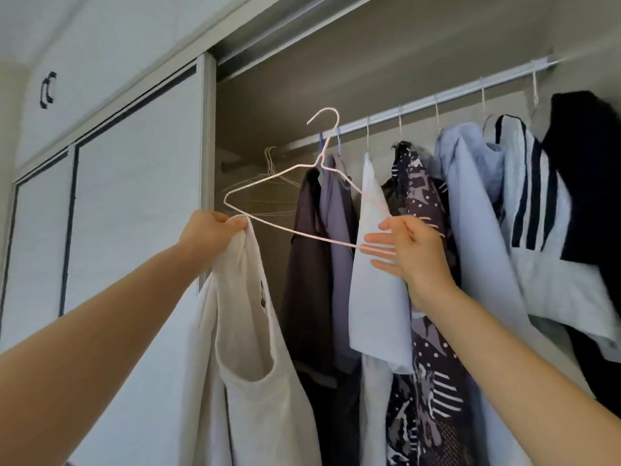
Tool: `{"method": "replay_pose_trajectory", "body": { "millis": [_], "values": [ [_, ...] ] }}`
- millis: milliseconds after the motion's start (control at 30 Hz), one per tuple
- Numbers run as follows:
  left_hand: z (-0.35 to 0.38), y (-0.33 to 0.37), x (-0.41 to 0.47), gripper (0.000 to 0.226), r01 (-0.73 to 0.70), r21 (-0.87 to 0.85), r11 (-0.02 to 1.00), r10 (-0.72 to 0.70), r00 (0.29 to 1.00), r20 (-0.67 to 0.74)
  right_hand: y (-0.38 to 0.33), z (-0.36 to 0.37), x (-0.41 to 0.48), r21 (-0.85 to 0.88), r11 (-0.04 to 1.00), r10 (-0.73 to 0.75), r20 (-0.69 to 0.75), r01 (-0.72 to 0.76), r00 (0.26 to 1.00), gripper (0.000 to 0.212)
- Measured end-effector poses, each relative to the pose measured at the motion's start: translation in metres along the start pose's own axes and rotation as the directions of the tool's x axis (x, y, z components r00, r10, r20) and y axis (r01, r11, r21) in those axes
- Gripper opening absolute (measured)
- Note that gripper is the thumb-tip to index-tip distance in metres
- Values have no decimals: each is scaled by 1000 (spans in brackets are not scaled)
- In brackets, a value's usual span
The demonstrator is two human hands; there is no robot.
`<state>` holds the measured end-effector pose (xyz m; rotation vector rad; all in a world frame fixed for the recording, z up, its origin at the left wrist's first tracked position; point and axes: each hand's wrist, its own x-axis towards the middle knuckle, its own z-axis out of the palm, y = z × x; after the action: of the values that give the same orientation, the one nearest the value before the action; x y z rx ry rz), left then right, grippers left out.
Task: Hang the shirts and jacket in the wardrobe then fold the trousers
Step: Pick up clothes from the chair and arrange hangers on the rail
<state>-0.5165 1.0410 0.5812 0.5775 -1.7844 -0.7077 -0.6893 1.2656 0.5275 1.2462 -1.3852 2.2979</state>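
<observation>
Wardrobe open. The rail runs across the upper right of the opening and is the reference for all positions.

Left hand: clenched below the rail's left end. It grips a bunched fold of the white shirt together with the left end of the pink wire hanger.

Right hand: below the rail's middle. The hanger's right end is pinched between the thumb and the extended fingers.

The hanger is tilted, left end higher, and held in front of the rail. Its hook is level with the rail but not hooked over it. The white shirt hangs straight down from the left hand, below the rail's left end. It is not on the hanger's shoulders, and its neck opening sags well below the hand.

Already hanging from the rail, left to right:
- a cluster of bare wire hangers at the far left end
- a dark brown garment
- a grey-blue shirt
- a pale garment
- a dark patterned garment
- a light blue shirt
- a white top with navy stripes
- a navy garment at the right end

A white sliding door stands left of the rail. No trousers or jacket can be identified.
</observation>
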Motion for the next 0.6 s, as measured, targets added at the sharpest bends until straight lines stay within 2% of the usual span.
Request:
{"method": "replay_pose_trajectory", "body": {
  "millis": [67,133,300,433,600],
  "values": [
    [-8,-3,-9,27,12,1,1000,-12,1000,6,6,-14,-13,145,980,127,50,-133,991,22],
    [-15,-6,-15,26,26,0,1000,-26,1000,12,12,-28,-24,258,944,194,77,-207,978,24],
    [-22,-14,-22,26,39,48,998,-41,999,29,31,-53,-42,477,820,259,183,-316,948,24],
    [-16,-16,-19,23,54,102,993,-65,992,107,40,-61,-52,495,811,263,166,-311,950,24],
    [-13,-24,-13,28,89,118,989,-115,966,232,42,-65,-57,392,888,226,86,-241,970,27]
  ]
}}
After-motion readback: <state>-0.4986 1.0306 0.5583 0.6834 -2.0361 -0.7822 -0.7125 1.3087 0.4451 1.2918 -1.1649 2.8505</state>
